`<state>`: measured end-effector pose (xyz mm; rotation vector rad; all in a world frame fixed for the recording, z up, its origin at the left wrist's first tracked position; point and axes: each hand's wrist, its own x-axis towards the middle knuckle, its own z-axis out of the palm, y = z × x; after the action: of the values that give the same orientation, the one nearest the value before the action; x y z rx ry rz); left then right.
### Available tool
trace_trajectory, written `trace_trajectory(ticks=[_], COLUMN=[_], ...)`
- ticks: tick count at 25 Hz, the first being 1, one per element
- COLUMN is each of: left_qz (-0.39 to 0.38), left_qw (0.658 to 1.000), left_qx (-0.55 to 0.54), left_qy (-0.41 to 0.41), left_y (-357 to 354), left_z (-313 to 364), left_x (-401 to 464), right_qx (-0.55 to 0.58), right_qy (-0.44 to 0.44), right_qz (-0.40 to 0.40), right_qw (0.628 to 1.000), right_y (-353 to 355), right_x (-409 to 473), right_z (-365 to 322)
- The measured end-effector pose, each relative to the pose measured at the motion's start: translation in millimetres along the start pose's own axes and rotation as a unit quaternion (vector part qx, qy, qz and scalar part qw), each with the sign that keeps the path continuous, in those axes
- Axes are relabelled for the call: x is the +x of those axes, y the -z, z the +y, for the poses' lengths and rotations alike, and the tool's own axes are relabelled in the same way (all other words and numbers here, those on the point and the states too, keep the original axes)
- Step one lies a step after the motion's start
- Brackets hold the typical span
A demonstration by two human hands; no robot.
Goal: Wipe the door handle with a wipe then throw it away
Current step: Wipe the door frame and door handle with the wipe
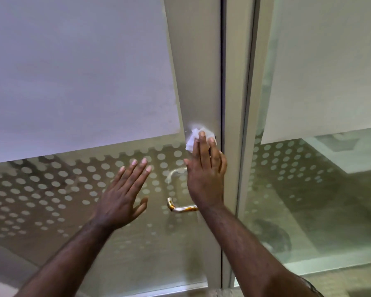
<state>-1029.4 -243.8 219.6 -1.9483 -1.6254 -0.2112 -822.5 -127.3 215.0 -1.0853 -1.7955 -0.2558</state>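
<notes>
A crumpled white wipe [193, 137] is pressed flat against the pale door stile, well above the handle, under the fingertips of my right hand [206, 174]. The shiny metal lever handle [181, 207] sticks out leftward below that hand, and its inner end is hidden behind my right wrist. My left hand [124, 195] is spread open with fingers apart in front of the dotted glass, left of the handle, holding nothing.
The door [193, 61] has a glass pane with a frosted upper part and a dotted band [51, 189]. A dark vertical gap [223, 82] separates it from the frame and a fixed glass panel [319, 189] on the right.
</notes>
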Motion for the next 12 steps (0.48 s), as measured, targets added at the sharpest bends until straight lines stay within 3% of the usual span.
trace_trajectory(ticks=[6,12], left_qz=[0.026,0.086], left_qw=[0.997,0.992], left_qx=[-0.011,-0.011], left_qy=[-0.066,-0.093], left_y=[-21.6,-37.8], left_z=[-27.8,-38.2], left_x=[5.9,7.8], right_qx=[-0.014,0.011], right_qy=[-0.053,-0.105], right_qz=[-0.065,-0.062], right_qw=[0.996,0.993], right_y=[-16.2,-20.6], right_x=[-3.0,-4.7], right_z=[-23.9,-38.6])
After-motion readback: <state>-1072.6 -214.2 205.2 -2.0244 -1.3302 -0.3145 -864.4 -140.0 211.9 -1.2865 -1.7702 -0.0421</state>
